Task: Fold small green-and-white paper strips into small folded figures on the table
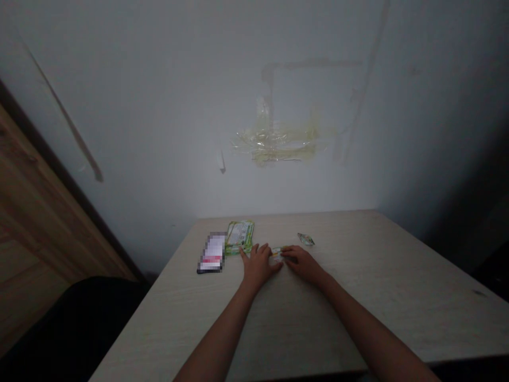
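Observation:
A small folded packet [277,254], white with yellow and green print, lies on the table between my two hands. My left hand [257,265] rests palm down with its fingers spread. Its index finger and thumb are beside the left end of the packet, and its little finger reaches the lower edge of a pile of flat green-and-white packets [240,234]. From the other side, the bent fingers and thumb of my right hand [305,263] hold the right end of the small packet. Shade and fingers hide part of that packet.
A phone [212,253] with a blurred-out screen lies left of the pile. Another small green packet [306,239] sits beyond my right hand. The pale wooden table [191,323] meets a wall with tape remnants [278,144]. A dark object [75,323] stands at the left.

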The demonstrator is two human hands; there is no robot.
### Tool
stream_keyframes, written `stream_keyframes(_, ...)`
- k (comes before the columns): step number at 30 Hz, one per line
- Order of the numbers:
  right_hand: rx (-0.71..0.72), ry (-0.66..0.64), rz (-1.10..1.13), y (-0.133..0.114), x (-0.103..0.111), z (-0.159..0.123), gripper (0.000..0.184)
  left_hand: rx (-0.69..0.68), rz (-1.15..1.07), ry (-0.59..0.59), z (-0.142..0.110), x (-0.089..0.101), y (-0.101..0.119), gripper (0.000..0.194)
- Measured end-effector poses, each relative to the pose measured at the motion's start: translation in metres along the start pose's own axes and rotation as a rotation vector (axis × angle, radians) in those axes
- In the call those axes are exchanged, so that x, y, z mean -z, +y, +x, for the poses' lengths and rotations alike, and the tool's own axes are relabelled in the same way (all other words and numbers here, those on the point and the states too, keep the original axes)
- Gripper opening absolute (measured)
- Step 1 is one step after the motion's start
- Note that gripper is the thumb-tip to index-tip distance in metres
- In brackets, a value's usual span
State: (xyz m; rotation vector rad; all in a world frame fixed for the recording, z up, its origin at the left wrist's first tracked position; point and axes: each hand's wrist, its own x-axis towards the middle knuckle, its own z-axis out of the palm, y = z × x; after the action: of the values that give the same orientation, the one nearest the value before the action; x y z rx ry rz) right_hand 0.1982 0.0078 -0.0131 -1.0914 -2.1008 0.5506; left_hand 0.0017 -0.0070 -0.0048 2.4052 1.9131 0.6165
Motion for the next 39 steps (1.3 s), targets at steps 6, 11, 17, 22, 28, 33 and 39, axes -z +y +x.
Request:
stream_keyframes(6, 0.010, 0.021, -0.015, 0.0001, 0.0005, -0.0002, 0.031, -0.050, -0.011, 0.032, -0.0021, 0.0002, -0.0033, 0.035)
stream_keyframes(11, 0.025, 0.026, -0.027, -0.0006, -0.0001, -0.0005, 0.030, -0.006, -0.052, 0.038, -0.0011, -0.0008, -0.0067, 0.024)
stream_keyframes(17, 0.007, 0.046, -0.083, 0.0040, -0.0006, -0.0011, 0.041, 0.012, -0.061, 0.021, 0.0001, -0.0035, -0.0081, 0.032)
stream_keyframes(22, -0.002, 0.008, -0.093, 0.0032, 0.0022, -0.0007, 0.039, -0.004, -0.063, 0.027, -0.0003, -0.0023, -0.0084, 0.028)
stream_keyframes(28, 0.010, 0.013, -0.093, -0.0004, 0.0051, -0.0008, 0.036, -0.016, -0.087, 0.045, -0.0008, -0.0009, -0.0082, 0.026)
stream_keyframes(33, 0.009, 0.020, -0.075, 0.0005, 0.0060, -0.0005, 0.032, -0.007, -0.107, 0.045, -0.0009, -0.0007, -0.0082, 0.026)
stream_keyframes(39, -0.062, 0.057, -0.049, -0.0006, 0.0090, -0.0009, 0.020, -0.009, -0.115, 0.047, -0.0011, -0.0026, -0.0094, 0.026)
